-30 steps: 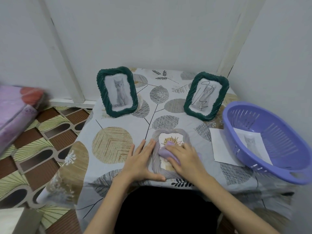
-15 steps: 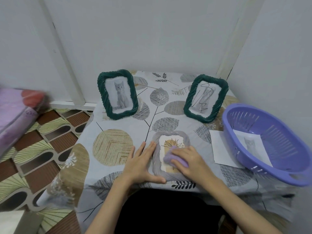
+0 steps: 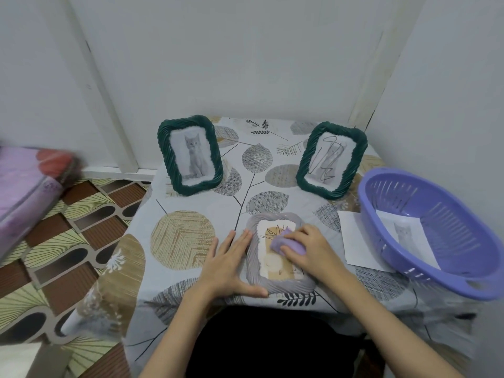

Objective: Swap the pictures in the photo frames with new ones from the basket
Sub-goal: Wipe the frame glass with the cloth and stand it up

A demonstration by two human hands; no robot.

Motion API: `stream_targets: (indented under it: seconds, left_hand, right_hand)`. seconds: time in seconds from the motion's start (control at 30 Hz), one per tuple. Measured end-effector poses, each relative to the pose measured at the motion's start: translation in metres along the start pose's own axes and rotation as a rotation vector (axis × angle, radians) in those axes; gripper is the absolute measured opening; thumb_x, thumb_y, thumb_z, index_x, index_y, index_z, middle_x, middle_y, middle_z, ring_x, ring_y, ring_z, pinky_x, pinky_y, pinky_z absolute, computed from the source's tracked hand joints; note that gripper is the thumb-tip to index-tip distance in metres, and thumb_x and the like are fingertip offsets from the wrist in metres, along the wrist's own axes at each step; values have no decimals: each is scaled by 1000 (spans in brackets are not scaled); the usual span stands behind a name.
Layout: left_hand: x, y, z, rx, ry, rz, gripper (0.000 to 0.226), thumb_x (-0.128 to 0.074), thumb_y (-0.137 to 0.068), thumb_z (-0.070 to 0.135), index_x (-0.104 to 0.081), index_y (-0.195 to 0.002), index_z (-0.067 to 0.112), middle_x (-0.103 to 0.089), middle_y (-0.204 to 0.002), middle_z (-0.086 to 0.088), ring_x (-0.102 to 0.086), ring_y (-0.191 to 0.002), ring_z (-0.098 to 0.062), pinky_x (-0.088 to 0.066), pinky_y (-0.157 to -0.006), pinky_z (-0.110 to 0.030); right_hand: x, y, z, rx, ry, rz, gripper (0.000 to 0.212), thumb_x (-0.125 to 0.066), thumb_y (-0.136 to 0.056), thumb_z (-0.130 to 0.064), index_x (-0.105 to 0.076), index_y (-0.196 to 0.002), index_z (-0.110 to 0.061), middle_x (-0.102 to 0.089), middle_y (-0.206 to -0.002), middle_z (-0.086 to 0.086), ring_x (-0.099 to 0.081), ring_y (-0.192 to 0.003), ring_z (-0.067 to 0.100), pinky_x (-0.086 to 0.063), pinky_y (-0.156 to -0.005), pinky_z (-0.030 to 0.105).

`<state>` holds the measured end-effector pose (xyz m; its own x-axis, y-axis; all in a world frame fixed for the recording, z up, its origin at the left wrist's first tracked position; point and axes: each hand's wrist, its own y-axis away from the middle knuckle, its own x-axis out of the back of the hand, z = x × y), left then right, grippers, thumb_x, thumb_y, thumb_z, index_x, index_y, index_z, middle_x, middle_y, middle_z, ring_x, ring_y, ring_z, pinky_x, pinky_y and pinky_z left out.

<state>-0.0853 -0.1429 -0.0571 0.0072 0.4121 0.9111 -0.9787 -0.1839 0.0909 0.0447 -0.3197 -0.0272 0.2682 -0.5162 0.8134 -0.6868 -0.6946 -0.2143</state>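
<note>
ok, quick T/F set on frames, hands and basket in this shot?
1. Two green frames stand upright: left green frame, right green frame. True.
2. The grey frame stands upright. False, it lies flat on the table.
3. The right hand holds a purple cloth on the grey frame. True.
4. The left hand is in the basket. False, it lies flat beside the grey frame.
5. The basket is empty. False, a cat picture lies inside.

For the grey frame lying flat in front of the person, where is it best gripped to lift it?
Probably by its long left border, coming in from the left. The grey frame lies flat with that ropey rim raised, and the left hand already rests beside it; the right hand, holding a purple cloth, covers the right side.
</note>
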Motion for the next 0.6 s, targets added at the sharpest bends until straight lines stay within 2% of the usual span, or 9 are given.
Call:
stream_targets:
  seconds: [0.07, 0.13, 0.2, 0.3, 0.43, 0.5, 0.6]
  left_hand:
    - [0, 0, 1, 4, 2, 3, 127, -61, -53, 81, 7, -148, 30, 8, -156, 18, 15, -143, -7, 14, -117, -41]
    - [0, 0, 2, 11, 3, 5, 127, -62, -54, 80, 6, -148, 30, 7, -156, 18, 14, -144, -7, 14, -117, -41]
    - [0, 0, 3, 17, 3, 14, 126, -64, -54, 78, 5, -148, 29, 5, -156, 17, 12, -144, -7, 13, -117, -40]
    - [-1, 0, 2, 12, 5, 13, 127, -64, -53, 79, 4, -148, 29, 5, -157, 17, 13, -144, -7, 13, -117, -40]
    - [1, 1, 2, 10, 11, -6, 127, -63, -53, 79, 5, -148, 30, 7, -157, 16, 13, -144, -8, 14, -117, -41]
    - [2, 1, 4, 16, 19, -8, 126, -65, -54, 78, 4, -148, 30, 5, -157, 16, 12, -144, -8, 13, -117, -42]
    - [3, 1, 5, 27, 37, -2, 126, -67, -54, 76, 3, -148, 30, 3, -157, 16, 11, -144, -7, 12, -117, -41]
  right_hand:
    - [-6, -16, -10, -20, 22, 15, 28, -69, -80, -20, -69, -105, -7, -56, -102, 18, -51, -102, 29, -39, -95, 34]
    - [-14, -15, -23, 44, 28, -37, 26, -67, -81, -20, -69, -104, -7, -58, -103, 17, -52, -102, 30, -39, -95, 34]
    - [-12, 4, -27, 170, 31, -124, 23, -69, -79, -21, -71, -98, -8, -60, -98, 15, -56, -94, 30, -42, -89, 34]
    - [6, 28, -11, 246, 27, -224, 22, -71, -73, -21, -72, -92, -9, -63, -91, 13, -59, -84, 28, -41, -82, 27]
    - [16, 3, 5, 92, 112, -156, 25, -70, -79, -18, -71, -102, -9, -61, -100, 16, -53, -97, 33, -38, -89, 33]
    - [5, -13, -9, 109, 129, -127, 25, -65, -83, -19, -70, -105, -10, -60, -105, 16, -51, -102, 31, -35, -93, 33]
    - [-9, -2, -27, 194, 94, -189, 23, -63, -84, -20, -69, -105, -12, -58, -109, 11, -49, -102, 28, -35, -95, 33]
